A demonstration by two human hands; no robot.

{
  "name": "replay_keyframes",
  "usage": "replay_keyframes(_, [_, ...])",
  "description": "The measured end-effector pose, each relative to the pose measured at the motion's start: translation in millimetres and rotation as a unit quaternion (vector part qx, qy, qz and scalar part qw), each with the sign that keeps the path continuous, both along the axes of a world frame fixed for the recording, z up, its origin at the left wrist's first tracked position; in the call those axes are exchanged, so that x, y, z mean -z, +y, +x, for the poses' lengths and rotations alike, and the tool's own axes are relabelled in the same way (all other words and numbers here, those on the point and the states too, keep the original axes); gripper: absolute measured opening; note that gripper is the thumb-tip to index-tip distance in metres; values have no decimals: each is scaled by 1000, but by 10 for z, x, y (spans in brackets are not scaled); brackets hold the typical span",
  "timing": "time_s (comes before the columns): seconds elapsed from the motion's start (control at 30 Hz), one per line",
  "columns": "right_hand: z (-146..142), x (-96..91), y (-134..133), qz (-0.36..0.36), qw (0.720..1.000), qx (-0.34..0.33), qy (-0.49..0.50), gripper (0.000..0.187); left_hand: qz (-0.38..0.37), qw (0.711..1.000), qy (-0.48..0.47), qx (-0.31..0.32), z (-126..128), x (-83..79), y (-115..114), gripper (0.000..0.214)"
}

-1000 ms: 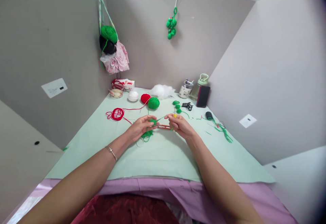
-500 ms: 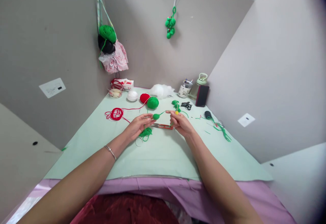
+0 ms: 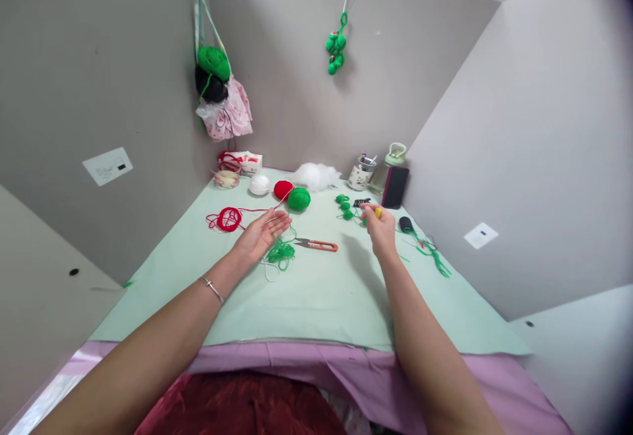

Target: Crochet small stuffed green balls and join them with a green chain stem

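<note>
My left hand (image 3: 262, 234) lies palm up with its fingers stretched out, holding nothing. Just beside it is a loose tangle of green yarn (image 3: 281, 254) with a thin white strand. My right hand (image 3: 382, 229) is closed around a yellow-handled crochet hook (image 3: 378, 212); the hook's tip cannot be made out. Small green crocheted pieces (image 3: 347, 215) lie to the left of this hand, and a bit of green shows right by its fingers. Thread snips (image 3: 319, 245) with orange handles rest on the table between both hands.
Red yarn (image 3: 229, 219) lies coiled at the left. Behind are a green yarn ball (image 3: 299, 199), a red ball (image 3: 283, 190), a white ball (image 3: 259, 185) and white stuffing (image 3: 316, 176). A pen cup (image 3: 361, 174), bottle (image 3: 383, 174) and phone (image 3: 395, 186) stand back right.
The small green crocheted piece has left my left hand, which has opened out. My right hand has moved right and away with the hook, uncovering the snips.
</note>
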State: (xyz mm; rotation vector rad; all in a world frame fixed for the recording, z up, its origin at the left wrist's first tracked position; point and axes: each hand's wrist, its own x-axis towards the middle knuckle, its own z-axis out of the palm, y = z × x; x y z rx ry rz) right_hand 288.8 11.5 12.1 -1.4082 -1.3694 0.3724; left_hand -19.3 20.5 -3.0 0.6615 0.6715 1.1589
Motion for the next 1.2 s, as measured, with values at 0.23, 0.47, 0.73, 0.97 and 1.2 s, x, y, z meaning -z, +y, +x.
replay_keyframes(0.23, [-639, 105, -245, -131, 951, -198, -199, 28, 107, 987, 112, 45, -77, -40, -21, 31])
replay_keyframes(0.47, [-545, 130, -230, -197, 912, -105, -344, 24, 266, 878, 379, 122, -173, 9, -91, 26])
replay_keyframes(0.73, [-486, 109, -189, -213, 893, -65, -391, 29, 375, 740, 555, -59, -186, 15, -29, 24])
replay_keyframes(0.97, [-594, 110, -251, -203, 884, -115, -405, 27, 392, 624, 654, -169, -62, -37, -179, 71])
replay_keyframes(1.2, [-630, 114, -260, -188, 884, -146, -402, 26, 343, 643, 684, -26, -215, 196, 26, 82])
